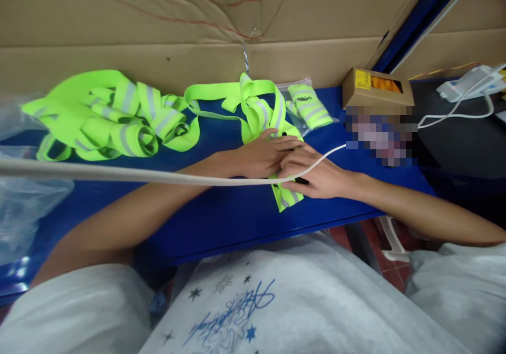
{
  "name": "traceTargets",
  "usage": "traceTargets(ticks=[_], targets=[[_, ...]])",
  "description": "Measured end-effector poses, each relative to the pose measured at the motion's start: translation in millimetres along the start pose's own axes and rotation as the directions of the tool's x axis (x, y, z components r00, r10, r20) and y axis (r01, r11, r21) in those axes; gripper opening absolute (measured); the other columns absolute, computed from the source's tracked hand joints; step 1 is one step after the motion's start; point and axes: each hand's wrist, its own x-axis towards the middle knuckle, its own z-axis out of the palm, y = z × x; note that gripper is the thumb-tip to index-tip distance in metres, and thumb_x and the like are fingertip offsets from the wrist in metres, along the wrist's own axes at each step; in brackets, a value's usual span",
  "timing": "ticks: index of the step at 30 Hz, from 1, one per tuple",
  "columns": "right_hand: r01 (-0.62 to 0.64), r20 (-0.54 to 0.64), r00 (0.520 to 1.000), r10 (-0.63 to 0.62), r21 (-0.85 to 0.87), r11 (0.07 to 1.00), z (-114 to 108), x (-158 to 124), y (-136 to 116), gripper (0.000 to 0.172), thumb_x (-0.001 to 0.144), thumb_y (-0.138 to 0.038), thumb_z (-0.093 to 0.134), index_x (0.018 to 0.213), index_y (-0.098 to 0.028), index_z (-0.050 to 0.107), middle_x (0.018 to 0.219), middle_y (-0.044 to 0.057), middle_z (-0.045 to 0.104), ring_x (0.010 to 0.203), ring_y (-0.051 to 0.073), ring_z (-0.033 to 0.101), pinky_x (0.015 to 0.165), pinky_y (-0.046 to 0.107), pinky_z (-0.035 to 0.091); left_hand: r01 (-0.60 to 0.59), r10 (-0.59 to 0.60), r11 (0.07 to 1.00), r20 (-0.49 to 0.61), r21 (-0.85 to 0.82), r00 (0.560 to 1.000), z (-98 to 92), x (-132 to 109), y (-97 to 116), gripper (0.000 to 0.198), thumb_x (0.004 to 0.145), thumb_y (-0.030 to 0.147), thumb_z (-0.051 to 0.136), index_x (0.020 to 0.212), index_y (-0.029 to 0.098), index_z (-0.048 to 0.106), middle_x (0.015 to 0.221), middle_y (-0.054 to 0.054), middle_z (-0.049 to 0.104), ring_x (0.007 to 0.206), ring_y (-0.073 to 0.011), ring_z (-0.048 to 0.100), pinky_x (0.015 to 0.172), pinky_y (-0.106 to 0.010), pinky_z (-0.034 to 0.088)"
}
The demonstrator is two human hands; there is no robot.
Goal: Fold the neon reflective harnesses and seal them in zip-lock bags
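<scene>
In the head view, we see the left hand (265, 156) and right hand (316, 172) meeting over a neon yellow-green fabric strap with grey stripes (288, 200) on the glossy blue table (225, 219). Both hands' fingers are slightly bent and close together; we cannot tell whether they grip the strap. We find a tangled yellow-green strap heap (118, 114) on the left.

Obstacle over hands (326, 177): white cable (118, 173)

Neon-green strap (290, 200) (grey-striped) on blue table (229, 211): middle covered, far part loosely looped.
</scene>
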Motion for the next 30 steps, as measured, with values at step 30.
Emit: traceTargets(ticks=[30], targets=[[0.058, -0.026, 0.998, -0.063, -0.169, 0.984, -12, 2, -8, 0.038, 0.116, -0.04, 0.047, 0.122, -0.016, 0.076, 0.111, 0.01, 0.077, 0.108, 0.025, 0.07, 0.097, 0.039, 0.052, -0.01, 0.01, 1.0, -0.043, -0.01, 0.999, 22.1, -10, 5, 0.06, 0.107, 0.048, 0.053, 0.165, 0.034, 0.044, 0.178, -0.007, 0.034, 0.166, -0.0325, 0.032, 0.137, -0.069, -0.006]])
